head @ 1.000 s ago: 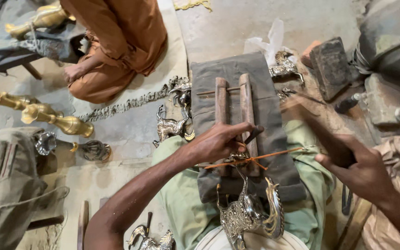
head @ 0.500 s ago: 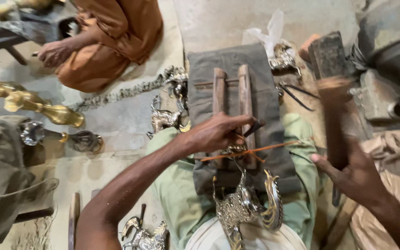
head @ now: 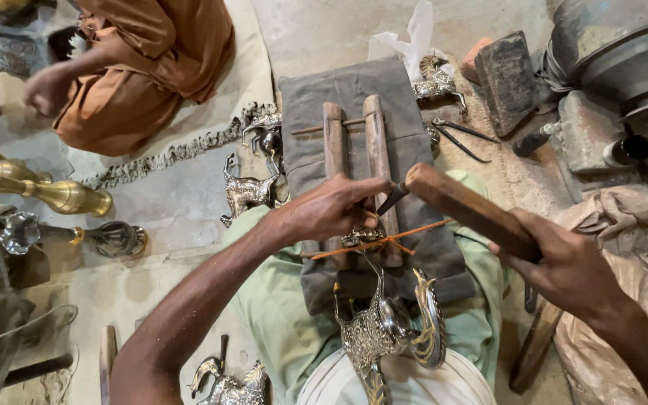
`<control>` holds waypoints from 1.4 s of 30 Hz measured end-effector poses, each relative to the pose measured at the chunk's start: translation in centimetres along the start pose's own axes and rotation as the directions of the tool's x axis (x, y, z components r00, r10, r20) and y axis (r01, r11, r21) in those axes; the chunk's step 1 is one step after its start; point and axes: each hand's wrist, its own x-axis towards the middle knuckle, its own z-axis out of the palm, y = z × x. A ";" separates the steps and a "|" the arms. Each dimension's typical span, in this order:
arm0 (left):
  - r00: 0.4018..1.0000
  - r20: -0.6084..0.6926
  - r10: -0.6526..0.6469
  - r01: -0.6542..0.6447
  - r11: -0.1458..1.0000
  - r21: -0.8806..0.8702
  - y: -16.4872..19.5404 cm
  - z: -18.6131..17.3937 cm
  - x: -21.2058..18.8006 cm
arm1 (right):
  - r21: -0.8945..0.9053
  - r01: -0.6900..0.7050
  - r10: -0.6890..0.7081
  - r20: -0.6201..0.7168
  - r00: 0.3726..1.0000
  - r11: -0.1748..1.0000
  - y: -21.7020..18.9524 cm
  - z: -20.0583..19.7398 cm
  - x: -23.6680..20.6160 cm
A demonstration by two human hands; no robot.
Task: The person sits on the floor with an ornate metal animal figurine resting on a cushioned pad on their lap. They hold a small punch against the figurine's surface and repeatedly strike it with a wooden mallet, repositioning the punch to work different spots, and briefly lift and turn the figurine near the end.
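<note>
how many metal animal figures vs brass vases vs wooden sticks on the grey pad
Silver metal animal figures: 5, one below the left hand
Brass vases: 2
Wooden sticks on the grey pad: 2
Total: 9

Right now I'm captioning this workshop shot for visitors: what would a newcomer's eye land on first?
The two hands at the centre: the left hand pins a chisel over two wooden bars, while the right hand holds a wooden mallet at the chisel's end. Below them lies a shiny silver bird figure. At upper left, another person in orange clothes sits.
</note>
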 end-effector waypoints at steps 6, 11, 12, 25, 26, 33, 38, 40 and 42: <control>1.000 0.027 -0.014 0.014 1.000 -0.015 0.0 -0.2 0.3 | -0.042 -0.001 0.003 0.032 0.999 0.999 0.5 0.4 -0.3; 0.999 0.043 0.023 -0.023 1.000 -0.010 -0.4 -0.4 0.6 | 0.051 -0.119 0.120 -0.022 0.993 0.992 -0.6 0.0 -0.4; 0.998 0.042 0.044 -0.043 0.999 -0.031 -0.4 -0.4 0.7 | -0.004 -0.054 0.054 0.011 0.998 0.999 -0.7 0.0 -0.4; 0.997 0.046 -0.055 0.053 0.998 0.034 -0.2 0.1 1.5 | 0.187 -0.102 0.108 -0.025 0.994 0.977 0.3 1.0 0.6; 0.998 0.038 -0.046 0.045 0.999 0.031 -0.3 0.2 1.4 | 0.229 -0.143 0.150 -0.010 0.989 0.963 0.1 1.2 0.5; 0.990 -0.117 -0.074 0.089 0.988 0.123 0.4 2.1 1.4 | 0.334 -0.045 0.077 -0.082 0.994 0.942 0.0 3.3 0.3; 0.957 -0.189 -0.219 0.242 0.964 0.110 1.6 3.0 1.0 | 0.400 -0.129 0.181 -0.093 0.979 0.907 1.1 3.8 0.6; 0.960 -0.206 -0.190 0.220 0.966 0.133 1.9 3.0 0.9 | 0.447 -0.154 0.215 -0.090 0.972 0.881 1.5 3.5 0.9; 0.960 -0.217 -0.179 0.211 0.968 0.134 2.2 3.2 0.8 | 0.429 -0.215 0.248 -0.023 0.968 0.878 1.8 3.0 1.4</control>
